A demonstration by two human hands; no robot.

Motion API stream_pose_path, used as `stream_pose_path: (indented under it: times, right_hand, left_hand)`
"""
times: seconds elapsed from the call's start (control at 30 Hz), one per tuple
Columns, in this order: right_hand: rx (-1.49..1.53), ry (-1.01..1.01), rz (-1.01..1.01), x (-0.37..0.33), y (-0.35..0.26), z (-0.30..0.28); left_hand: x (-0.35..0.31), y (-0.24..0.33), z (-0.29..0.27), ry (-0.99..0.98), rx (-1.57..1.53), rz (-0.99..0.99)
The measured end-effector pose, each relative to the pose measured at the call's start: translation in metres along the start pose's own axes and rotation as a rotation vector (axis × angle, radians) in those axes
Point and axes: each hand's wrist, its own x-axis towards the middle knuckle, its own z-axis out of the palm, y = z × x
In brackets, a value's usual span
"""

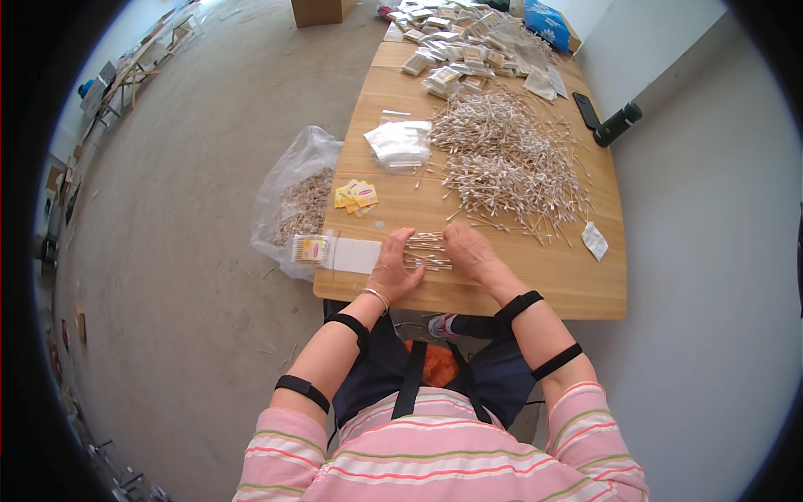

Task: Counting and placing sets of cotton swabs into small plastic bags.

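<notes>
located between the two hands, near the close edge of the bench (552, 289): a loose group of cotton swabs (427, 246), set in two rough bands with a narrow gap between. long axes running left to right, roughly parallel to the near edge, so pointing from one hand to the other.

at the left ends: left hand (393, 266), spread in a wide c, fingers on the far side, thumb on the near side, bracketing the swabs without a clear squeeze. at the right ends: right hand (470, 251), fingers curled downward and close to the upper band; fingertips partly hidden, so cannot tell if pinching any.

just left of the left hand, in line with the swabs: a flat white strip (355, 256), nearer to left hand than to right. beyond, at the left edge: a clear packet of swabs (309, 249) with a yellow label.

farther out, above the strip: yellow cards (364, 194), then clear bags (400, 144). up and to the right, nearer to right hand: the large swab heap (510, 159), sticks lying in mixed directions.
</notes>
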Motion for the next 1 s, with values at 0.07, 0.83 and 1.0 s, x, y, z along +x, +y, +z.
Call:
stream_pose_path:
  times: [0.07,0.83,1.0]
  right_hand:
    - [0.140,-0.017,0.095,0.001,0.000,-0.008]
    - [0.551,0.150,0.177,0.095,-0.059,-0.032]
    - [0.198,0.143,0.206,0.006,-0.043,0.003]
  left_hand:
    - [-0.002,0.000,-0.003,0.007,0.002,-0.008]
    - [-0.007,0.000,-0.004,0.026,-0.060,-0.057]
    - [0.000,0.002,-0.008,-0.049,-0.044,0.017]
